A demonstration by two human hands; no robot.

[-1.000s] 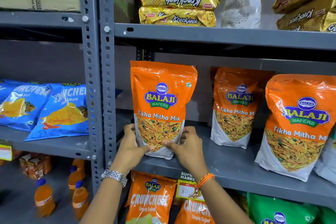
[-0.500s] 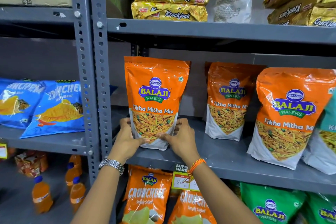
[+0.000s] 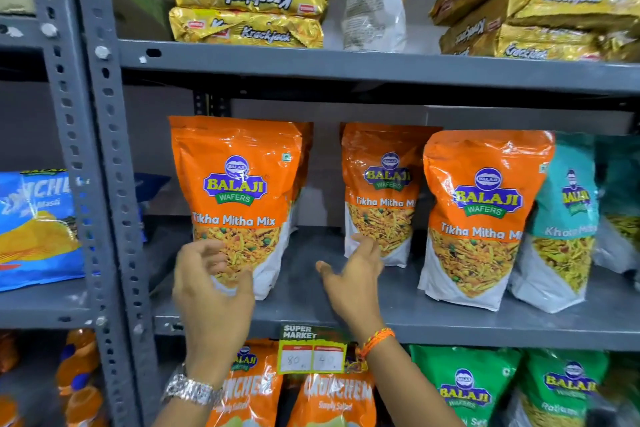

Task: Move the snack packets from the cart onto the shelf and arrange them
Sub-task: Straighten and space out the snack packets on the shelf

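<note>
I see the orange foil Tikha Mitha Mix packet (image 3: 239, 198) standing upright at the left end of the grey metal middle shelf (image 3: 398, 315), free of both hands. Left hand (image 3: 211, 291) is loosely spread, empty, overlapping the packet's lower left corner in view; can't tell if it touches. Right hand (image 3: 353, 281) is spread wide, empty, in the gap between that packet and a second orange packet (image 3: 381, 191) set further back. Third orange packet (image 3: 481, 215) stands right of it, beside a teal packet (image 3: 564, 218).

We see even, bright light; glare on orange packets (image 3: 485, 191); both hands (image 3: 211, 291) motion-blurred; shelf post (image 3: 100, 184) bowed by the wide lens.
</note>
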